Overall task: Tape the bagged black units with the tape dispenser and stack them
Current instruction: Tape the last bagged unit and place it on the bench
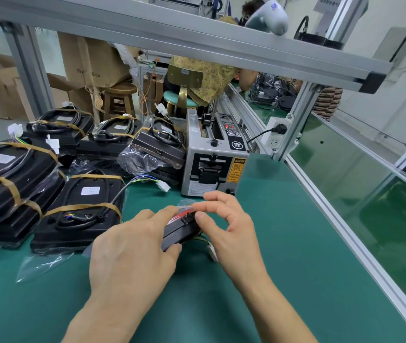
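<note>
Green bench mat point(283, 243) underneath, aluminium frame rail point(333, 211) off to the R of the grip.

Grey tape dispenser point(213, 154) just beyond the hands, slightly R, outlet facing the person; plugged into white socket point(277, 132) further back-R.

L of the grip: taped units pile point(6, 184), black, in clear bags w/ tan tape bands, stacked two high at far L. Single taped unit point(83, 209) lies flat just L of L hand, white label up, cable w/ white connector point(163, 186) trailing toward dispenser. More bagged units point(113, 137) behind those, cables coiled on top.

Bagged black unit point(182, 229) in work: between both hands, on edge, tilted, just in front of dispenser. Red marking near its top end under the plastic. Wires w/ white plug poke out below R hand.

L hand point(132, 253): palm over near end of unit, fingers wrapped across its top, thumb under – firm hold.
R hand point(229, 229): thumb + forefinger pinching bag plastic at unit's top end; other fingers lifted, spread. Whether tape is in the pinch – can't tell.
</note>
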`<state>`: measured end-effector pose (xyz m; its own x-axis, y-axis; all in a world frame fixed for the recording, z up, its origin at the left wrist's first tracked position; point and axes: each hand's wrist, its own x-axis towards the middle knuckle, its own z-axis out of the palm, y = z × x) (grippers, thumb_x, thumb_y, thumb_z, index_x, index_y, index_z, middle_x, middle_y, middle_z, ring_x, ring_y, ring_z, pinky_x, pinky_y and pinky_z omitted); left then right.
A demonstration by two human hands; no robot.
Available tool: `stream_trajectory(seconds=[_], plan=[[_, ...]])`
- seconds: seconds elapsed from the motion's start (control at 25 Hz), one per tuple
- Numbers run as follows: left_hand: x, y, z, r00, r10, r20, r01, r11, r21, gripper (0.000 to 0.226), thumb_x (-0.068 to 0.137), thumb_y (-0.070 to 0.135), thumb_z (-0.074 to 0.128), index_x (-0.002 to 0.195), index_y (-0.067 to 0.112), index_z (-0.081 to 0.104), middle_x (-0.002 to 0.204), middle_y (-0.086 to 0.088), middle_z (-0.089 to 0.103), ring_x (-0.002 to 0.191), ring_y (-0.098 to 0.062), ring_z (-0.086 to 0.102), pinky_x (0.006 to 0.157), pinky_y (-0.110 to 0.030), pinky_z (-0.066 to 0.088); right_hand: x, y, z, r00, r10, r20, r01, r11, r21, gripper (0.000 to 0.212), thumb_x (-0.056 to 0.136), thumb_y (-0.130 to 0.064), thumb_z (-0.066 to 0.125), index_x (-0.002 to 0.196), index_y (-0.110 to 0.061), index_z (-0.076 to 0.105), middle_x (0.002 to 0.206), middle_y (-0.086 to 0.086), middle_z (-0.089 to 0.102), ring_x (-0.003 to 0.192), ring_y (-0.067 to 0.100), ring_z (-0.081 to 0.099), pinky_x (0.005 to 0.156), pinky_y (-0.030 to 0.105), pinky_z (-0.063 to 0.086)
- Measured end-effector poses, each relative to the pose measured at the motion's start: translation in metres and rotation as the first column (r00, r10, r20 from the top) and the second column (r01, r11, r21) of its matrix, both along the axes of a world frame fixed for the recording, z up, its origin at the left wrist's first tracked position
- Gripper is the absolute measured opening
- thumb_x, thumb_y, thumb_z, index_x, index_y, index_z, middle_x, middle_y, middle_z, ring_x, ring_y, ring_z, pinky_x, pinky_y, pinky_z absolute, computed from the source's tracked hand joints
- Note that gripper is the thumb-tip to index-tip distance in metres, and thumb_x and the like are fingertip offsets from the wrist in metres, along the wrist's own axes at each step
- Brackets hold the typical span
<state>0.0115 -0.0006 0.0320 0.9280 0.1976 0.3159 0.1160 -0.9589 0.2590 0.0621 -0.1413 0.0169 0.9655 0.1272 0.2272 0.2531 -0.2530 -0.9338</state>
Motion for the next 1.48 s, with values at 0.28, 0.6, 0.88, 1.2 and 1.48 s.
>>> stream_trajectory(seconds=[0.28, 0.6, 0.88, 1.2, 1.48], plan=[[-0.001, -0.001, -0.001, 1.000, -0.018, -0.013, 0.017, 1.000, -0.010, 0.054, 0.062, 0.042, 0.079, 0.114, 0.045, 0.064, 0.076, 0.008, 0.065, 0.065, -0.025, 0.065, 0.054, -0.029, 0.043, 0.014, -0.006, 0.016, 0.989, 0.123, 0.087, -0.091, 0.947, -0.309, 0.013, 0.082, -0.011, 0.073, 0.091, -0.018, 0.078, 0.106, -0.012, 0.055, 0.102, -0.005, 0.051, 0.089, 0.005, 0.034], [0.000, -0.003, 0.000, 0.999, -0.054, -0.007, 0.054, 0.998, 0.012, 0.054, 0.058, 0.036, 0.084, 0.109, 0.038, 0.068, 0.070, 0.006, 0.064, 0.059, -0.027, 0.064, 0.051, -0.029, 0.043, 0.030, -0.005, 0.042, 0.959, 0.272, 0.083, -0.173, 0.789, -0.590, 0.006, 0.079, -0.019, 0.077, 0.080, -0.025, 0.076, 0.084, -0.017, 0.048, 0.092, 0.015, 0.053, 0.092, 0.039, 0.041], [0.000, -0.002, 0.000, 0.996, -0.076, 0.044, 0.074, 0.997, 0.029, 0.056, 0.047, 0.031, 0.090, 0.100, 0.033, 0.072, 0.061, 0.006, 0.062, 0.047, -0.027, 0.060, 0.044, -0.026, 0.041, 0.029, -0.011, 0.046, 0.911, 0.389, -0.139, -0.395, 0.723, -0.566, 0.025, 0.094, -0.018, 0.057, 0.071, -0.027, 0.057, 0.099, -0.011, 0.049, 0.090, -0.007, 0.045, 0.097, 0.032, 0.033], [0.001, -0.001, -0.002, 0.995, -0.086, 0.048, 0.084, 0.995, 0.049, 0.057, 0.042, 0.032, 0.091, 0.096, 0.031, 0.073, 0.058, 0.005, 0.061, 0.044, -0.027, 0.059, 0.041, -0.028, 0.042, 0.036, -0.010, 0.052, 0.898, 0.384, -0.214, -0.439, 0.745, -0.502, 0.021, 0.092, -0.016, 0.061, 0.072, -0.021, 0.059, 0.103, -0.013, 0.050, 0.088, -0.003, 0.050, 0.083, 0.013, 0.037], [0.001, -0.001, -0.002, 0.999, -0.024, 0.047, 0.021, 0.998, 0.053, 0.053, 0.066, 0.045, 0.075, 0.116, 0.046, 0.060, 0.078, 0.007, 0.064, 0.068, -0.024, 0.064, 0.055, -0.028, 0.041, 0.037, -0.005, 0.054, 0.896, 0.383, -0.226, -0.442, 0.704, -0.556, 0.022, 0.091, -0.018, 0.062, 0.070, -0.023, 0.058, 0.103, -0.011, 0.049, 0.078, -0.009, 0.047, 0.073, 0.007, 0.034]])
